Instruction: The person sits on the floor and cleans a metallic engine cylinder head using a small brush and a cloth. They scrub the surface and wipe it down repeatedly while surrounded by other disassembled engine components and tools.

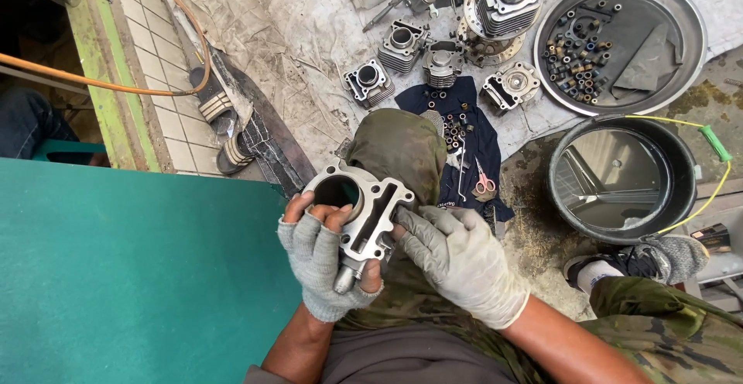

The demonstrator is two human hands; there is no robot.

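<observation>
Left hand [323,264]: fingerless glove, clamped around cylinder [361,214]
Right hand [457,256]: gloved, fingers pressing cylinder's right side
Cloth's far edge: spare cylinders [402,47], tray [681,20] of small parts

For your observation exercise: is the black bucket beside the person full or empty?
Filled with liquid, though not to the brim. The black bucket holds a smooth, mirror-like surface below its rim that reflects the surroundings; what the liquid is cannot be told.

1. Centre frame: gloved left hand [323,264] and right hand [458,260] grip a grey engine cylinder block [362,212].
2. Upper centre: more cylinders [402,46] on a tarp [294,20].
3. Right: black bucket [623,179], metal tray [619,43].
</observation>
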